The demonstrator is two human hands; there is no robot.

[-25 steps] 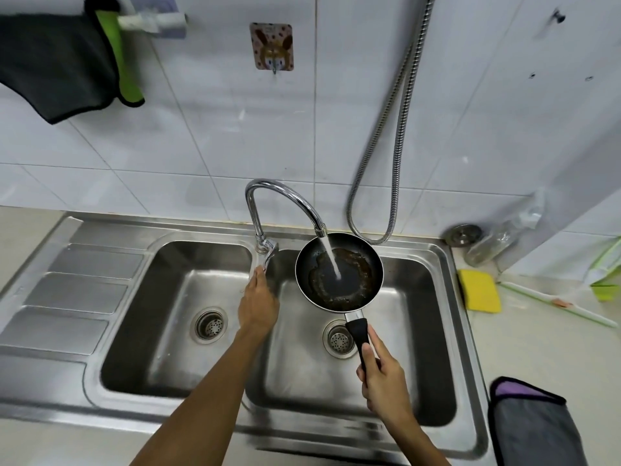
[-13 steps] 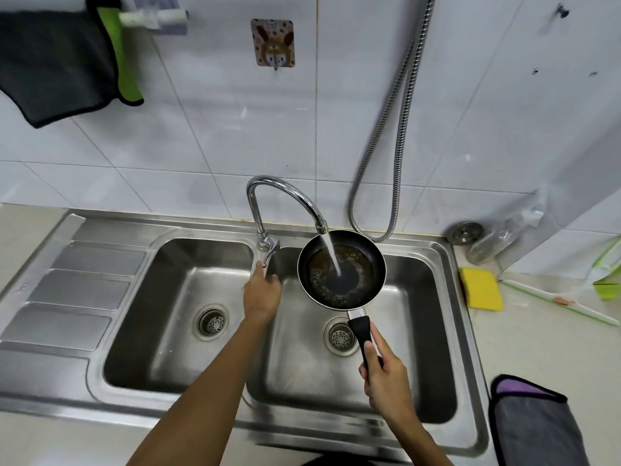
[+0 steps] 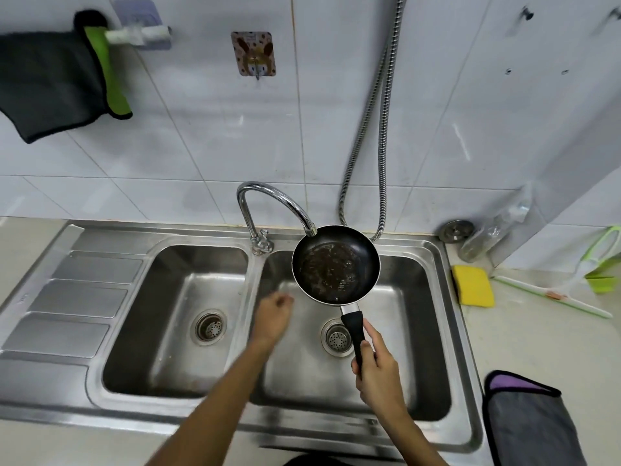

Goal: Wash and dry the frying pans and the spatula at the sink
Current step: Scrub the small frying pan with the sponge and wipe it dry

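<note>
- Frying pan (image 3: 336,264): centre of frame, above right sink basin (image 3: 416,348); faucet spout (image 3: 279,203) tip over upper-left rim; brown residue and water inside.
- Right hand (image 3: 378,371): lower centre-right, fingers wrapped round black pan handle (image 3: 354,331).
- Left hand (image 3: 272,317): centre, over basin divider, blurred; fingers loosely curled, holding nothing.

The left hand (image 3: 274,314) is smeared by motion blur, so how its fingers lie cannot be read. The right hand (image 3: 378,371) wraps the frying pan (image 3: 336,264) by its black handle and hides the handle's end. Both forearms run off the bottom edge. A dark towel (image 3: 43,82) is cut by the left edge, a grey cloth (image 3: 527,428) by the bottom edge, and a green item (image 3: 603,284) by the right. A dark shape (image 3: 316,460) at the bottom edge cannot be identified.
</note>
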